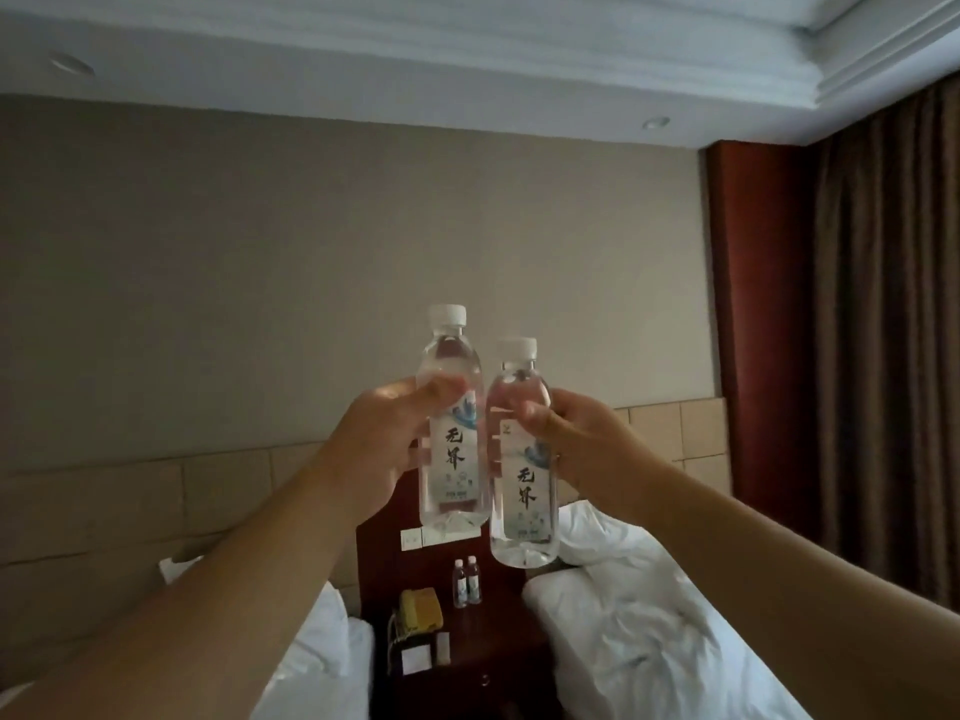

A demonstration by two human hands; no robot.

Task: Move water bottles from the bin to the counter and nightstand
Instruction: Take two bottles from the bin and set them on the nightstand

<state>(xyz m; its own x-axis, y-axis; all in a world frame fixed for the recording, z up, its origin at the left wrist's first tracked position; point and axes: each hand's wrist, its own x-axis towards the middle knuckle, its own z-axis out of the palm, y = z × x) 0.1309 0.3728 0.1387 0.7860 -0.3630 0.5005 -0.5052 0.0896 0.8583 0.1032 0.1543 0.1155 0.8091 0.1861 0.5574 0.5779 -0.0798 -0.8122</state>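
Left hand (387, 439) clasped round clear plastic white-capped water bottle (453, 433) | right hand (576, 444) clasped round matching second bottle (524, 491) | both held upright, seemingly for carrying | dark wooden nightstand (498, 662), 6 o'clock, already stocked.

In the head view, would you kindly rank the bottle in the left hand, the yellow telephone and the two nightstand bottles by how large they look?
1. Bottle in the left hand, largest, though it is much nearer the camera.
2. Yellow telephone.
3. The two nightstand bottles, smallest; they look alike, so I will not rank one over the other. Distance probably shrinks them.
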